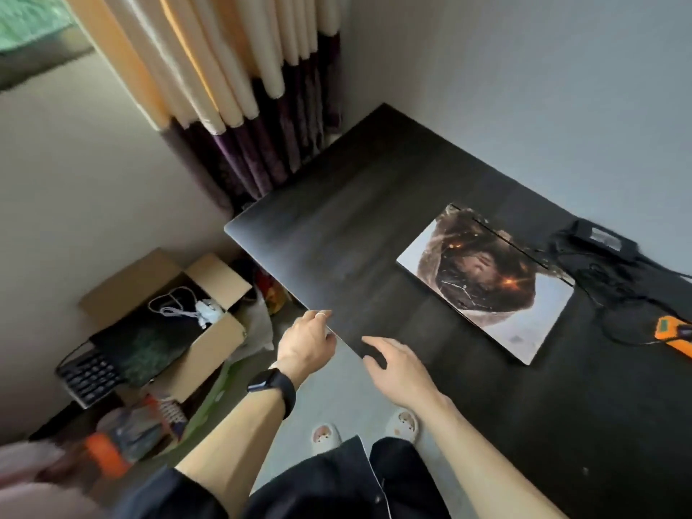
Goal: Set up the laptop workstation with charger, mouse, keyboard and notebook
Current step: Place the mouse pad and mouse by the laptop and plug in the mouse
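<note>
A shut laptop with a picture skin on its lid lies flat on the dark table. Behind it, by the wall, sits the black charger brick with its tangled cable. On the floor at the left a cardboard box holds a black keyboard, a dark flat pad and white cables. My left hand, with a black watch on its wrist, hovers at the table's front edge and holds nothing. My right hand hangs just over that edge with fingers spread. No mouse or notebook shows.
An orange device lies at the table's right edge. Curtains hang beyond the table's far left corner. Bags and colourful clutter lie on the floor beside the box. My slippered feet stand close to the table.
</note>
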`<state>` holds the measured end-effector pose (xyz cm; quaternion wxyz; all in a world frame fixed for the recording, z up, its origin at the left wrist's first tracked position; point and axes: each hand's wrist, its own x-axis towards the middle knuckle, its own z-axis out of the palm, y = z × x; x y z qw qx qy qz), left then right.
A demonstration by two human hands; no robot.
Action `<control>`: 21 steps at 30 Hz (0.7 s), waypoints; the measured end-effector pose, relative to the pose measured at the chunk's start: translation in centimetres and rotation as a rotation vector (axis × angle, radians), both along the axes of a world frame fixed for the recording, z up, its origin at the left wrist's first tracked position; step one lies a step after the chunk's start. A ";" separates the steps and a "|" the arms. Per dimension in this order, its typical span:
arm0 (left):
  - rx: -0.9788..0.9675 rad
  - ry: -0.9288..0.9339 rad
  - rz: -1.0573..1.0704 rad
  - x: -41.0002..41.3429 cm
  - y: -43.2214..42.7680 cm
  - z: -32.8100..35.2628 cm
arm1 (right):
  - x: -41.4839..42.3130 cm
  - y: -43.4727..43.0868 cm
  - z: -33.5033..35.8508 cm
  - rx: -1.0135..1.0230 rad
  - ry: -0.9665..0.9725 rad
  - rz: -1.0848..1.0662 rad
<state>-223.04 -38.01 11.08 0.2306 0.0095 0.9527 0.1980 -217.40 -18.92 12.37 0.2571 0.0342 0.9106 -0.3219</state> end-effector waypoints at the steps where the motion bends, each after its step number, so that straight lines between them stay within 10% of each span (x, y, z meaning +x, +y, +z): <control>1: 0.004 0.008 0.054 0.2 -1.7 0.2 | -0.7 -1.4 0.4 -0.009 0.019 0.039; 21: 0.122 -0.097 0.985 11.9 -19.8 -1.2 | -9.6 -20.6 2.4 -0.169 -0.065 0.697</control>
